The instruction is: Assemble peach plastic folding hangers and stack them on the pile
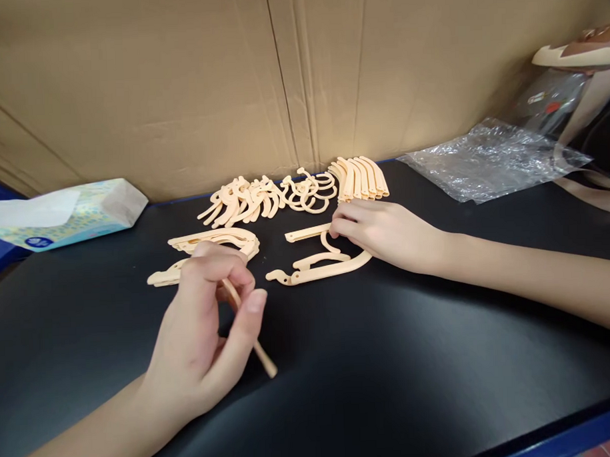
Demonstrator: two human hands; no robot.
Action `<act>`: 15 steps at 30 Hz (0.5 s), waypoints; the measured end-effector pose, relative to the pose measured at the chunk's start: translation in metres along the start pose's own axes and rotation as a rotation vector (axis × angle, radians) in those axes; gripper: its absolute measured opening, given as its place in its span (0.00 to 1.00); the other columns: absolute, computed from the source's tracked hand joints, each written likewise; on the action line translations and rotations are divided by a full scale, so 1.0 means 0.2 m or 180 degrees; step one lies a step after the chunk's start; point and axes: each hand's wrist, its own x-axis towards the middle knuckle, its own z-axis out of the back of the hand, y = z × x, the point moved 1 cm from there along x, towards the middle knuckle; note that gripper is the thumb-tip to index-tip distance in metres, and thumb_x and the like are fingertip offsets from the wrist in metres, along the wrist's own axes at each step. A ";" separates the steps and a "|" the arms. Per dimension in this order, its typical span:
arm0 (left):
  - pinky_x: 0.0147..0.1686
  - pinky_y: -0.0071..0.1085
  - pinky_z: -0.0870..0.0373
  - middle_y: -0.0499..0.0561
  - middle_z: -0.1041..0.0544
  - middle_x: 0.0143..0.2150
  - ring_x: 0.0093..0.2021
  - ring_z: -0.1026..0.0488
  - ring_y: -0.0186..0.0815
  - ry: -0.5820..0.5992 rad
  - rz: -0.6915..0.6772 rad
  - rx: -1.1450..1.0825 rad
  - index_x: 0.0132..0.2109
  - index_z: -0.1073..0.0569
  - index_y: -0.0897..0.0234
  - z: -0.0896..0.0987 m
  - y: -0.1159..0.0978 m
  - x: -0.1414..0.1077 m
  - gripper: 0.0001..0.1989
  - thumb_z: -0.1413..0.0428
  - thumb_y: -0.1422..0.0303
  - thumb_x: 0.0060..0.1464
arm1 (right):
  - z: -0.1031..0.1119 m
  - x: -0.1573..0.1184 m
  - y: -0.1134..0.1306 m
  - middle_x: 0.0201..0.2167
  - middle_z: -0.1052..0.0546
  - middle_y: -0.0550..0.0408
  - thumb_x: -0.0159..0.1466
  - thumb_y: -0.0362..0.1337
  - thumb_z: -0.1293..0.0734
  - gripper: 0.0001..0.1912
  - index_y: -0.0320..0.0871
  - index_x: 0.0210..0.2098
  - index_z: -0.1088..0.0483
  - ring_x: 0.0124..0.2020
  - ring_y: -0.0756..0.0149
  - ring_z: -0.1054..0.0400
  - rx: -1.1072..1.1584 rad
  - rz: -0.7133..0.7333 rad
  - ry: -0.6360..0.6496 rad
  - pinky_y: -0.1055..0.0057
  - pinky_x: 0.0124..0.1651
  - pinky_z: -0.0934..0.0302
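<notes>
My hands are apart over the black table (391, 392). Nearest me, to the left of the long curved piece (324, 274) and closer to me, my left hand (201, 332) has its fingers closed on a thin peach rod (265, 360), its free end slanting down toward me. The long curved piece lies flat, a small wavy end at its left tip. Just beyond it rests a short curved piece (321, 259), and past that a straight strip (308, 233). My right hand (385, 231) reaches over the right end of this group, fingertips by a hook (329, 242); I cannot tell whether they grip anything. Left of the long curved piece, partly behind my left hand, lies a bundle of folded peach parts (212, 238). Farther beyond it are a pile of short arms (241, 201), a tangle of hooks (311, 191) and a neat row of long arms (360, 176). Well to its left sits a tissue pack (97, 209); well to its right, crinkled clear plastic (483, 159). Cardboard (180, 93) stands behind everything.
</notes>
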 end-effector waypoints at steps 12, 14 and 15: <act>0.30 0.25 0.22 0.58 0.39 0.67 0.36 0.22 0.29 0.0021 0.0671 -0.0557 0.68 0.49 0.50 -0.09 0.07 -0.01 0.25 0.57 0.74 0.68 | -0.02 -0.01 0.00 0.42 0.27 0.50 0.67 0.24 0.42 0.12 0.40 0.42 0.29 0.41 0.64 0.31 0.0061 -0.0022 -0.0219 0.71 0.39 0.38; 0.31 0.24 0.21 0.56 0.39 0.69 0.35 0.20 0.29 0.0065 0.0670 -0.0503 0.70 0.52 0.47 -0.07 0.06 -0.01 0.28 0.57 0.73 0.68 | -0.02 -0.01 0.00 0.41 0.27 0.50 0.67 0.23 0.42 0.12 0.40 0.41 0.29 0.40 0.64 0.31 0.0004 -0.0025 -0.0247 0.71 0.39 0.38; 0.31 0.23 0.20 0.55 0.39 0.69 0.35 0.19 0.28 0.0070 0.0655 -0.0469 0.70 0.54 0.45 -0.06 0.05 -0.01 0.29 0.57 0.73 0.68 | -0.02 -0.01 0.01 0.40 0.26 0.50 0.68 0.24 0.42 0.11 0.40 0.41 0.30 0.40 0.64 0.31 -0.0052 -0.0030 -0.0261 0.70 0.39 0.39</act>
